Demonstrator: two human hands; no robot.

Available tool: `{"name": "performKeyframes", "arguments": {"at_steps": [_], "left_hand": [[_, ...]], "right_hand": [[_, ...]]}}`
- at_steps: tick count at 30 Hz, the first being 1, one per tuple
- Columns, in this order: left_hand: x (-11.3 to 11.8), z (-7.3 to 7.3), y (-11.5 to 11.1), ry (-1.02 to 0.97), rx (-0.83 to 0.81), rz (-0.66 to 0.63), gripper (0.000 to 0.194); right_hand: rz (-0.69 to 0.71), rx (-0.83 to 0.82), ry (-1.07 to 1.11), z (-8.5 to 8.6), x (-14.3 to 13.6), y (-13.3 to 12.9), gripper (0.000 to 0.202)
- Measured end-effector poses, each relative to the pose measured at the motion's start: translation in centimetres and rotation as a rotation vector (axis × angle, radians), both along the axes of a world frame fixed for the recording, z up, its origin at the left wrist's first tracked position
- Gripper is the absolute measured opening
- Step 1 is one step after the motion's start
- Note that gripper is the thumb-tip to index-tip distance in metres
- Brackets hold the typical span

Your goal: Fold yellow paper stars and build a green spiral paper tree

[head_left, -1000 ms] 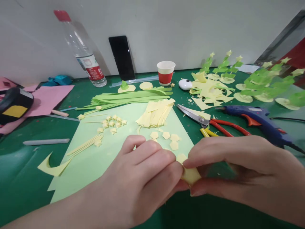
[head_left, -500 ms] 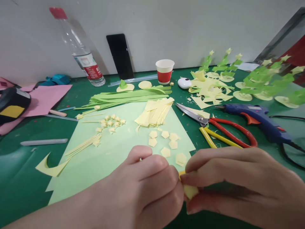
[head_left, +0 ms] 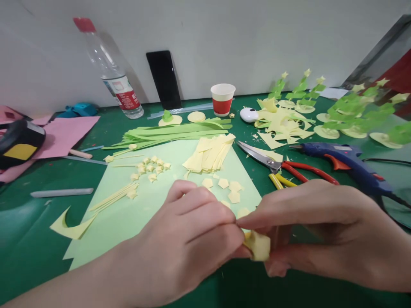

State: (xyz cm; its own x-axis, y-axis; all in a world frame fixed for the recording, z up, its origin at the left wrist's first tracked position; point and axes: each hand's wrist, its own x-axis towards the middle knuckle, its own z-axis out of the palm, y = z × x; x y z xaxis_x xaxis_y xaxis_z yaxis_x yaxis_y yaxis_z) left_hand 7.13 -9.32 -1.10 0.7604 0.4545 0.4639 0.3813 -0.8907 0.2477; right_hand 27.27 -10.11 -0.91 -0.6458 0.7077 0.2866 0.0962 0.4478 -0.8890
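Between my hands is a small folded yellow paper piece [head_left: 259, 246]. My left hand [head_left: 195, 239] is curled closed, its fingertips at the left side of that piece. My right hand [head_left: 327, 231] pinches around it from the right, thumb and fingers near its upper and right edges. Just beyond lie several flat yellow paper pentagons [head_left: 234, 196] on a pale green sheet [head_left: 125, 222]. A stack of yellow strips [head_left: 208, 153] sits behind them, with a cluster of small folded stars [head_left: 150, 167] to the left.
Red-and-yellow-handled scissors [head_left: 263, 159] and a blue glue gun [head_left: 346, 162] lie at the right. Green strips [head_left: 176, 130], a paper cup [head_left: 222, 100], a phone [head_left: 164, 80] and a bottle [head_left: 120, 92] are at the back. A black tape measure [head_left: 21, 143] is at far left.
Both hands have moved up slightly, and the fingers of my right hand have spread more around the folded piece, which now shows more. The view has shifted a little.
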Motion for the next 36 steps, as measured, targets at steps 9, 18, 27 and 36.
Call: {"name": "performKeyframes", "arguments": {"at_steps": [9, 18, 27, 36], "left_hand": [[0.0, -0.3, -0.1, -0.006, 0.091, 0.043, 0.021], [0.2, -0.6, -0.4, -0.020, 0.020, 0.046, 0.025], [0.0, -0.8, -0.9, -0.005, 0.068, -0.047, 0.027], [0.2, -0.4, -0.1, -0.084, -0.039, -0.004, 0.024]], "right_hand": [[-0.200, 0.115, -0.073, -0.4, -0.2, 0.1, 0.009], [-0.136, 0.008, -0.017, -0.8, -0.7, 0.0, 0.016], [-0.146, -0.032, -0.029, -0.9, -1.1, -1.1, 0.010], [-0.001, -0.204, 0.057, -0.9, -0.3, -0.2, 0.011]]}}
